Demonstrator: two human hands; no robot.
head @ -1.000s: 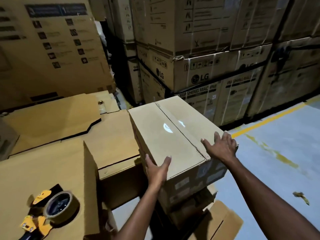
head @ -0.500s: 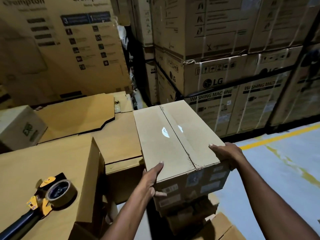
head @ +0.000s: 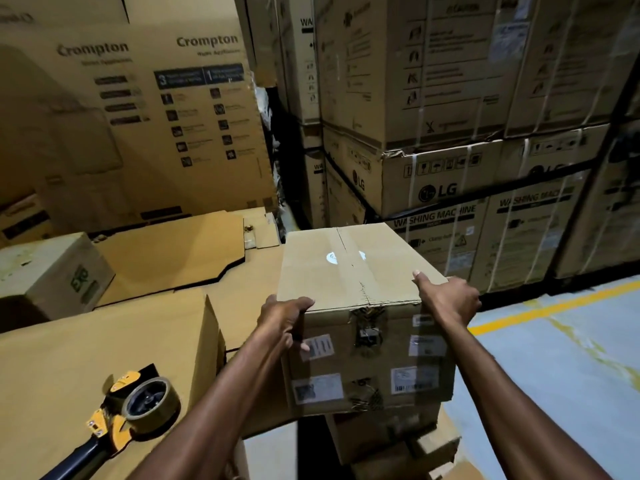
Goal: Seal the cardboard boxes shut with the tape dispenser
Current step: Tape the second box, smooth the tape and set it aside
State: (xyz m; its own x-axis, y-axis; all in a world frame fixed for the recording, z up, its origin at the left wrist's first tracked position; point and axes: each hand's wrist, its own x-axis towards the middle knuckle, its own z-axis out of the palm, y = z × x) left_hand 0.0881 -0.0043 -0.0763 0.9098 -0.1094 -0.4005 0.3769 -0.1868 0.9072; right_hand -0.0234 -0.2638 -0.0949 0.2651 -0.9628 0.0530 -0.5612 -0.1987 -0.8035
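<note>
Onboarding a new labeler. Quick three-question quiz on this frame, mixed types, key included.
1. True or false: the right hand holds the tape dispenser.
2. The left hand grips: A) the cardboard box, B) a tape roll, C) a loose sheet?
3. Fill in: the tape dispenser lies on the large carton to the person's ____.
Key: 1 false; 2 A; 3 left.
</note>
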